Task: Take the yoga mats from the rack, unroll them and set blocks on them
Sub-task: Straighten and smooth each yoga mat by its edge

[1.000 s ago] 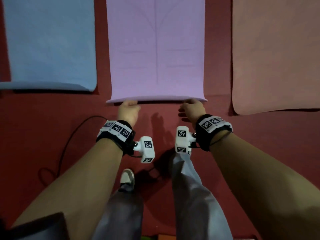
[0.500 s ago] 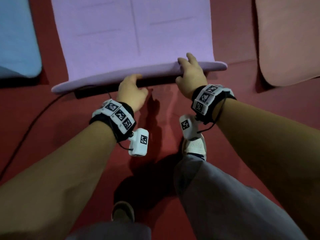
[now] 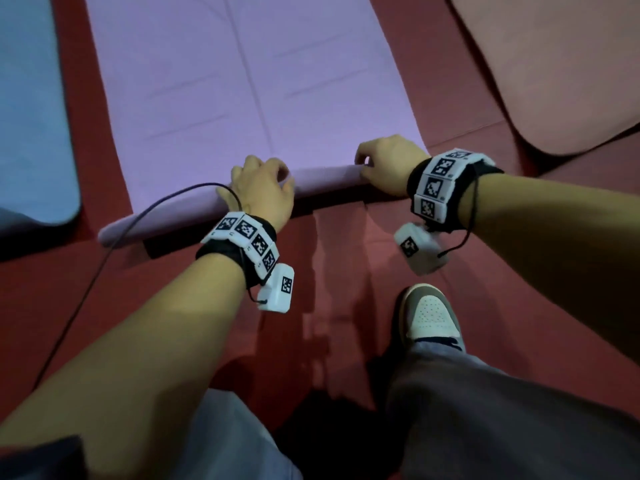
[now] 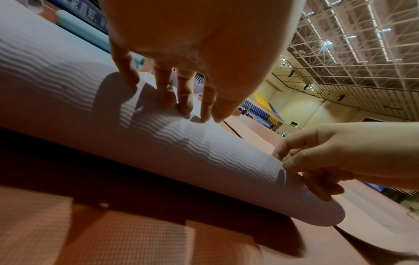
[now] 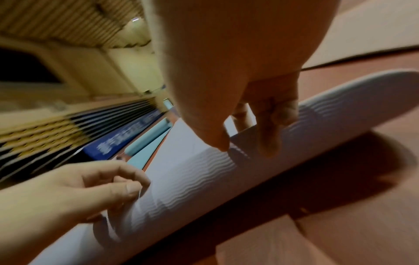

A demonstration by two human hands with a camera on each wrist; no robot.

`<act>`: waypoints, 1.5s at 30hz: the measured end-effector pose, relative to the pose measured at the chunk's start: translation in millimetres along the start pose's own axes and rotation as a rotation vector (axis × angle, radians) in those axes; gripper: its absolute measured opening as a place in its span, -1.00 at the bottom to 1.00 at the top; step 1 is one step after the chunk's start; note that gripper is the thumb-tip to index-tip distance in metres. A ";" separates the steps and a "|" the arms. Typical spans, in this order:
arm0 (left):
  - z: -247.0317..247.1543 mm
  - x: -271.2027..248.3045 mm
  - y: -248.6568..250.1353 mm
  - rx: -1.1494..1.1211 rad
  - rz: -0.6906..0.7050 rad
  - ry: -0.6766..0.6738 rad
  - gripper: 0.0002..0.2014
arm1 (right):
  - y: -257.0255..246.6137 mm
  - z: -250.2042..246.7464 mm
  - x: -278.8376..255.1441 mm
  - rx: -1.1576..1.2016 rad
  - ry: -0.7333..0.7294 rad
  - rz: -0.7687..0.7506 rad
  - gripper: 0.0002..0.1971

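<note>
The purple yoga mat [image 3: 242,81] lies unrolled on the red floor, and its near end is curled up off the floor into a low roll. My left hand [image 3: 259,188] holds that curled end left of its middle, fingers over the top and thumb on the near side [image 4: 181,107]. My right hand [image 3: 381,164] pinches the same end near its right corner [image 5: 249,143]. The mat's ribbed underside [image 4: 113,116] faces the wrist cameras. No block is in view.
A blue mat [image 3: 31,116] lies flat on the left and a salmon mat [image 3: 554,64] on the right. A black cable [image 3: 104,258] runs over the purple mat's left corner. My shoe [image 3: 429,313] stands just behind the right hand. A teal roll [image 4: 79,30] lies far off.
The purple mat's near end, flat on the floor a second ago, is now lifted and curled over. Both hands have closed on it and moved forward.
</note>
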State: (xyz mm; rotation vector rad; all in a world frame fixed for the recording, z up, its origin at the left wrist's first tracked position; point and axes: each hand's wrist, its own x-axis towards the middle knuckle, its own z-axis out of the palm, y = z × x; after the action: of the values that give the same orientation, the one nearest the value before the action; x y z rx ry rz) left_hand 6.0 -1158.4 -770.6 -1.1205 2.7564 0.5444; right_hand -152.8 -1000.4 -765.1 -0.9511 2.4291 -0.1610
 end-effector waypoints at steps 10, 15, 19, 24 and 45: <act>29.8 -23.4 -8.1 0.109 -0.019 -0.292 -0.68 | 15.8 64.1 -45.0 0.034 -0.086 0.119 -0.67; 52.8 -34.6 -16.3 0.059 -0.059 -0.388 -0.65 | 27.9 70.6 -44.8 0.036 -0.157 0.168 -0.69; 68.6 -37.9 -21.4 0.037 -0.080 -0.420 -0.66 | 33.5 78.0 -44.8 0.050 -0.210 0.166 -0.65; 86.9 -45.0 -26.4 -0.013 -0.146 -0.397 -0.63 | 40.1 82.4 -43.0 0.092 -0.202 0.206 -0.63; 83.2 -25.1 1.6 0.009 0.134 -0.432 -0.74 | 83.3 77.9 -38.0 1.266 0.101 0.830 -0.47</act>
State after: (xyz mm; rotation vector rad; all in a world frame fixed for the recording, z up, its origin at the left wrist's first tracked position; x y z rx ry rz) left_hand 20.7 -1110.1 -841.3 -0.7149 2.4597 0.6954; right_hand -139.5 -907.2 -839.8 0.6026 1.9513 -1.2203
